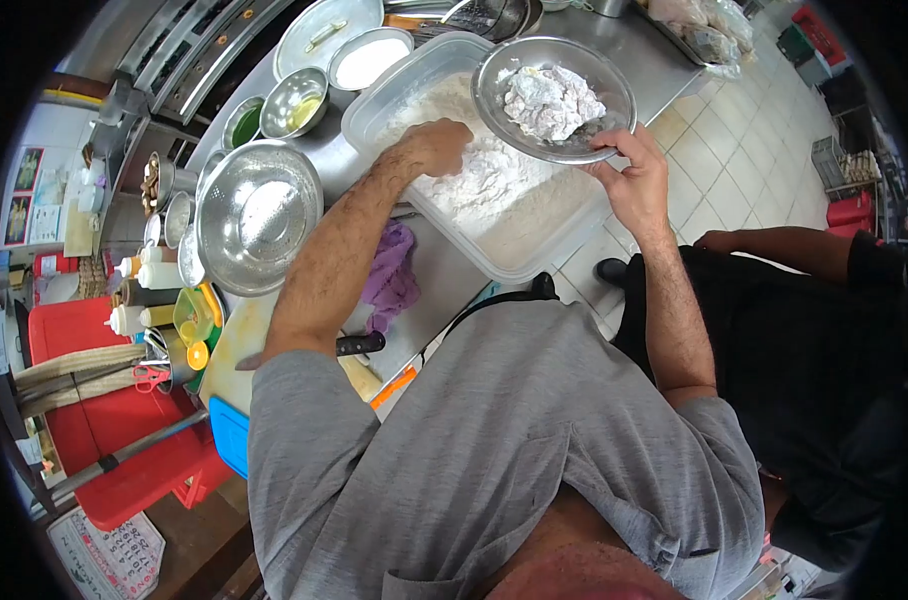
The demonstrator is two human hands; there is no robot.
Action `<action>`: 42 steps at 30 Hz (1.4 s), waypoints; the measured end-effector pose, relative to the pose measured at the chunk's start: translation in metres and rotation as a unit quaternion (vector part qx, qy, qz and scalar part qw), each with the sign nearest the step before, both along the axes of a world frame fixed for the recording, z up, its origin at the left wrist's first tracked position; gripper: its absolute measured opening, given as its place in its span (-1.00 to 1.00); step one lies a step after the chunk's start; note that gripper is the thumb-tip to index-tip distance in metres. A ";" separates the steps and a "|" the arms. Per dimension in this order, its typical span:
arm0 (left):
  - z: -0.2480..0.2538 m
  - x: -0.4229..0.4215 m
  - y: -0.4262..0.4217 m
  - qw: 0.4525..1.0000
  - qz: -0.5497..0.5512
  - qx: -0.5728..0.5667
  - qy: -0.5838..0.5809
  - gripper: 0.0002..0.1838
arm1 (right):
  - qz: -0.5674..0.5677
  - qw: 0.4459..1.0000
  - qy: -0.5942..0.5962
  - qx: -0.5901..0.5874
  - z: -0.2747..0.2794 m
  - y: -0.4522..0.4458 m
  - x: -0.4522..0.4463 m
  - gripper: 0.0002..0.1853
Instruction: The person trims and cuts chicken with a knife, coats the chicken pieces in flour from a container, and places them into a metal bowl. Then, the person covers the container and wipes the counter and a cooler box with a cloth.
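My right hand (634, 180) grips the rim of a metal bowl (614, 85), thumb and fingers at its lower right edge. White floury pieces (552, 102) lie in the bowl, which is held above the right part of a clear plastic tub (504, 268). White flour (499, 185) covers the tub's bottom. Over the flour, left of the bowl, is my left hand (439, 148), with its fingers curled in; whatever they may hold is hidden.
Left of the tub are a large metal bowl (261, 215), smaller bowls and a purple cloth (392, 275). A knife (359, 344) lies by my left forearm. White powder fills a bowl (371, 62) behind the tub. A person in black (774, 340) stands at the right.
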State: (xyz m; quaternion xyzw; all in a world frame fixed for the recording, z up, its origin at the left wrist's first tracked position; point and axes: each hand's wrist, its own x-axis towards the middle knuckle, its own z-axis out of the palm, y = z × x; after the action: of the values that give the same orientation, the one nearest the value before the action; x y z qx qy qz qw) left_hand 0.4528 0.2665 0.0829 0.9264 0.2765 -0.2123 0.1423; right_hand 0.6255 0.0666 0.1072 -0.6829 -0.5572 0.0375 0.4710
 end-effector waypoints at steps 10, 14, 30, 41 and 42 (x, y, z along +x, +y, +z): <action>0.029 -0.030 0.023 0.988 -0.005 0.005 -0.153 -0.58 | -0.018 0.997 -0.043 -0.057 0.007 -0.019 -0.014 -0.72; 0.061 -0.047 0.025 0.971 0.036 0.004 -0.234 -0.59 | -0.027 0.997 -0.028 -0.064 0.007 -0.027 -0.033 -0.72; 0.093 -0.011 -0.070 0.948 0.022 0.175 -0.266 -0.72 | -0.031 0.995 -0.004 -0.100 0.009 -0.021 -0.077 -0.67; 0.117 -0.041 -0.116 0.949 -0.003 0.138 -0.284 -0.67 | -0.028 1.000 0.001 -0.005 0.010 -0.067 -0.090 -0.68; 0.115 -0.043 -0.121 0.933 -0.026 0.177 -0.312 -0.76 | -0.023 1.000 0.016 -0.004 0.015 -0.075 -0.096 -0.70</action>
State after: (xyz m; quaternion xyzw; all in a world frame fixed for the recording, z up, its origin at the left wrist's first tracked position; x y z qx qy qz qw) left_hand 0.4096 0.1458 0.1978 0.9630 0.2268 0.1367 0.0491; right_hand 0.5299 -0.0080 0.1220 -0.6965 -0.5335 0.0401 0.4782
